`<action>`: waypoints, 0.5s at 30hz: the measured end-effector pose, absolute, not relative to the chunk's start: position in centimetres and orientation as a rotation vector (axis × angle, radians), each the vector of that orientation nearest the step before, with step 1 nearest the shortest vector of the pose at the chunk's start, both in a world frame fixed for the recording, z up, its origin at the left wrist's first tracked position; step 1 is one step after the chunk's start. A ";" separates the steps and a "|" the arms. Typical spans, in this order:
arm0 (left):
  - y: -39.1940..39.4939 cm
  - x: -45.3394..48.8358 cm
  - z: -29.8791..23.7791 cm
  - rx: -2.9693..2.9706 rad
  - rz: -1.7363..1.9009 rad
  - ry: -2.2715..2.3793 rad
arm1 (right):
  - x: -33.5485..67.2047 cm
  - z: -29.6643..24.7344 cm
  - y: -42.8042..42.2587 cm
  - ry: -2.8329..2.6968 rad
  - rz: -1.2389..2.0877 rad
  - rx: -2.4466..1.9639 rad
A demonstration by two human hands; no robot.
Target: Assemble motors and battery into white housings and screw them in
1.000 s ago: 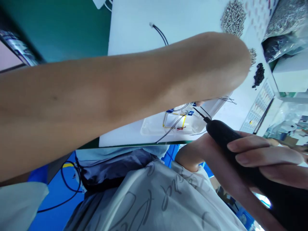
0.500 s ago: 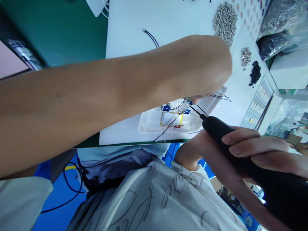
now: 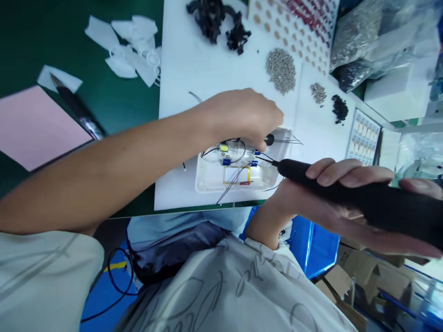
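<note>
A white plastic housing (image 3: 207, 182) lies near the table's front edge. Inside it are several small blue motors (image 3: 226, 162), one yellow-green part (image 3: 224, 148), a flat silver battery with yellow edging (image 3: 236, 174) and thin black wires. My left hand (image 3: 251, 117) is curled over the housing's far side, fingertips down at a blue motor (image 3: 256, 152); what they pinch is hidden. Beside them sits a round black piece (image 3: 269, 139). My right hand (image 3: 346, 198) is wrapped around a black power screwdriver (image 3: 311, 180), its thin bit pointing left to that same motor.
Piles of silver screws (image 3: 281, 70), smaller screws (image 3: 318, 94) and black bits (image 3: 340, 109) lie beyond the housing. Black plastic parts (image 3: 211, 20) are at the back, white parts (image 3: 133, 46) on the green mat. A pen (image 3: 74, 103) and pink paper (image 3: 41, 129) lie left.
The view has shifted, showing more of the table's left and back. My left forearm blocks less of the housing. The screwdriver bit stays near the blue motor, the tool now lying more level.
</note>
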State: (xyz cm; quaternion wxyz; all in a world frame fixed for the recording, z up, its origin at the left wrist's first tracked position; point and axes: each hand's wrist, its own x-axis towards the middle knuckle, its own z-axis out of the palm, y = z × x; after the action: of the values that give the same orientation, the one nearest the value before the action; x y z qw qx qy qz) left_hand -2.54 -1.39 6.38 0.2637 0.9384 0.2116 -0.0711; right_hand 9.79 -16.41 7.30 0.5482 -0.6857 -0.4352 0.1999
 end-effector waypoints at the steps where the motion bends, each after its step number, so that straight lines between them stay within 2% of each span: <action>1: -1.4 -2.5 6.4 2.521 -0.216 0.580 | 9.0 6.6 -16.1 -1.052 0.274 -1.425; 3: -1.3 -2.2 6.3 2.503 -0.249 0.593 | 7.7 5.5 -15.5 -1.106 -0.055 -0.990; 5: -1.2 -2.0 6.1 2.494 -0.247 0.588 | 7.0 5.2 -15.3 -1.174 -0.127 -0.805; 10: -0.9 -1.8 5.6 2.516 -0.308 0.541 | 8.1 7.7 -16.3 -1.205 0.091 -0.861; 15: -0.9 -2.0 6.0 2.573 -0.318 0.446 | 13.6 10.3 -14.1 -1.004 -0.033 -1.010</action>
State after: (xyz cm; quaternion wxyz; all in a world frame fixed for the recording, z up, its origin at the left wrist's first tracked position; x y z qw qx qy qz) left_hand -1.97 -0.92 5.97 0.2525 0.9464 0.1639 -0.1169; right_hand 13.56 -14.14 10.28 0.7569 -0.4634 -0.4605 -0.0153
